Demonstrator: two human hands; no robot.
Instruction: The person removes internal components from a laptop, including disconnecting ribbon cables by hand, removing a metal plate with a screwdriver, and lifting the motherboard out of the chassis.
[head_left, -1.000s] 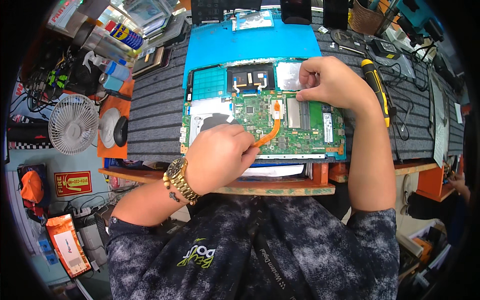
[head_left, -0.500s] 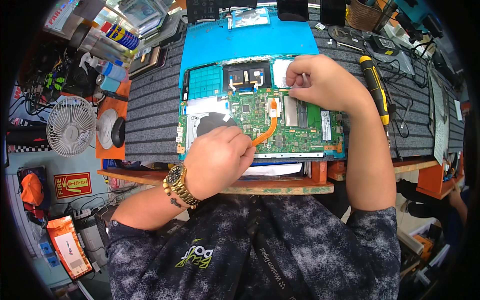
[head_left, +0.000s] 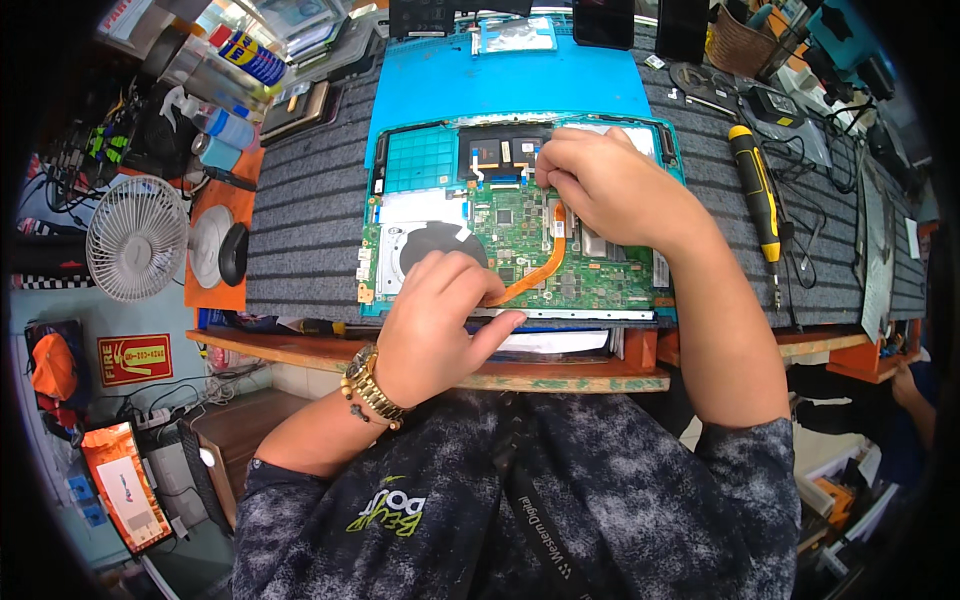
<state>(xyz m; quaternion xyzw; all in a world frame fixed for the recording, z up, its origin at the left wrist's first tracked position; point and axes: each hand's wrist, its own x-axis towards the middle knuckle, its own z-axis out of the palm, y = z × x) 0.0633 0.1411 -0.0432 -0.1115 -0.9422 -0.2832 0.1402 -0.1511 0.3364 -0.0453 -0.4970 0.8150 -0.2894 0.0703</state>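
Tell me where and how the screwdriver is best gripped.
Probably mid-handle on the screwdriver, with the right hand, coming from above and slightly left. It lies flat on the mat, its thick, long handle offering the fullest grip and its narrow end pointing toward the person; cables lie close on its right, bare mat on its left.
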